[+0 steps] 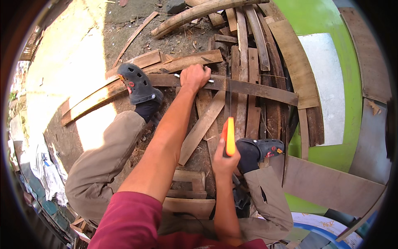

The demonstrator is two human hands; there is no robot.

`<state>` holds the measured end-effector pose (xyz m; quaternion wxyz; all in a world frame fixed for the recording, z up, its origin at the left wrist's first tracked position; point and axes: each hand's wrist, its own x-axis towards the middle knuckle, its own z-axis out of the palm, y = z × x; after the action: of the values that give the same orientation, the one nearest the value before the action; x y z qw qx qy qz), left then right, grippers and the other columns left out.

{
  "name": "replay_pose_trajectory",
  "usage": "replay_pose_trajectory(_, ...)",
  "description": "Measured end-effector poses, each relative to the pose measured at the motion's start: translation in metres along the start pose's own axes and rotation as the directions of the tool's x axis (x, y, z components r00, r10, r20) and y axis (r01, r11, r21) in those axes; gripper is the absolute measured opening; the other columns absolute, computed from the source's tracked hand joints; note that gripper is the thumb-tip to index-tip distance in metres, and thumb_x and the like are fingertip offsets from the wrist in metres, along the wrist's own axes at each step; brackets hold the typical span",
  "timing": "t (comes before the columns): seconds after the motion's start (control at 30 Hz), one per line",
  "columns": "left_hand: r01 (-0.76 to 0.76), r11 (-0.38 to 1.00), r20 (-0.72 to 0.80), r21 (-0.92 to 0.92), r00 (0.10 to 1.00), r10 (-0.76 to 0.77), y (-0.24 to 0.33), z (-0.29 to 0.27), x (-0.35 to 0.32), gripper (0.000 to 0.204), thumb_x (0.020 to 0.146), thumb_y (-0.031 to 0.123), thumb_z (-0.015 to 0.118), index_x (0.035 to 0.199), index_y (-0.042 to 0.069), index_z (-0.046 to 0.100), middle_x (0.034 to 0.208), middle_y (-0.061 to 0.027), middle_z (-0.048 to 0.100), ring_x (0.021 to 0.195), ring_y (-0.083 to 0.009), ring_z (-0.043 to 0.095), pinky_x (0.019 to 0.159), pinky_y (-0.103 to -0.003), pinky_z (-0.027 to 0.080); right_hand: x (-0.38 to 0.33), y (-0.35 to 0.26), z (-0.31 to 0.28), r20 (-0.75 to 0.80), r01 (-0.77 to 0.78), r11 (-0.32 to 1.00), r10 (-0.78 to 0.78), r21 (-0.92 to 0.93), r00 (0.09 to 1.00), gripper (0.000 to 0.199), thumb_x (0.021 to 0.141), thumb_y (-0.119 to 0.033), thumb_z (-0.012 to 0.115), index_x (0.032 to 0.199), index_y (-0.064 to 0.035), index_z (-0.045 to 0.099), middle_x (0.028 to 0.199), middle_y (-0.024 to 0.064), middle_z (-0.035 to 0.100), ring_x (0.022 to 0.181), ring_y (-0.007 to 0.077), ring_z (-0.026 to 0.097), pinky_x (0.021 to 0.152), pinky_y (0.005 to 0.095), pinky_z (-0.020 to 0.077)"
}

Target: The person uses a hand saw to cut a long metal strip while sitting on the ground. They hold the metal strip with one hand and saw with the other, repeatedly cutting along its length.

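Note:
My right hand [226, 161] is wrapped round the orange and yellow handle of a handsaw [228, 108]. Its thin blade points away from me and crosses a long dark wooden plank [261, 90]. To the left of the blade, my left hand [195, 76] is closed over that same plank and bears down on it. White ends of a slim object stick out on both sides of this fist; its kind is hidden. My left foot, in a dark clog [136, 83], rests at the plank's left part. The other clog [267, 148] is right of the saw handle.
Several loose boards [242, 99] lie under and beyond the plank. A curved wooden piece [195, 15] lies at the far side. Rightward are a green surface [327, 20], a white sheet [325, 83] and a wide plywood board [331, 182]. A small wooden frame [188, 204] is near me.

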<state>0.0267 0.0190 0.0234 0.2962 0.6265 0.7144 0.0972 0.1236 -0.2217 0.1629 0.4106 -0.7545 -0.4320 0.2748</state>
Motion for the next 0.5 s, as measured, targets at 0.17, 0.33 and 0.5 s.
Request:
replay_pose_trajectory(0.17,-0.025,1.0,0.005,-0.013,1.0,0.025,0.005,0.0,-0.003,0.053,0.093,0.044,0.048,0.09,0.0,0.077,0.089,-0.0256,0.073,0.089,-0.0396,0.072,0.082,-0.047,0.057,-0.081,-0.008,-0.066,0.061,-0.024,0.988,0.034,-0.15,0.998,0.013,0.092,-0.005,0.064,0.084,0.0054,0.065,0.064,0.0141,0.061,0.062,0.0183,0.067,0.062,0.034,0.052)
replay_pose_trajectory(0.33,-0.019,1.0,-0.008,-0.018,1.0,0.019,0.007,0.003,-0.001,0.054,0.093,0.045,0.047,0.09,0.0,0.077,0.091,-0.0258,0.073,0.09,-0.0399,0.072,0.083,-0.047,0.057,0.022,0.013,0.0,-0.043,-0.001,0.995,-0.003,-0.102,0.999,0.015,0.095,-0.007,0.062,0.088,0.0057,0.064,0.063,0.015,0.059,0.057,0.019,0.062,0.055,0.0338,0.0462)
replay_pose_trajectory(0.5,-0.017,0.999,0.013,-0.031,1.0,0.017,0.001,-0.002,0.009,0.053,0.093,0.046,0.05,0.096,0.0,0.076,0.092,-0.0276,0.072,0.091,-0.0434,0.071,0.084,-0.05,0.055,-0.032,0.004,-0.025,0.053,0.02,0.992,-0.013,-0.126,0.998,0.011,0.093,-0.006,0.064,0.087,0.0033,0.065,0.062,0.0143,0.061,0.058,0.022,0.066,0.056,0.0361,0.0496)
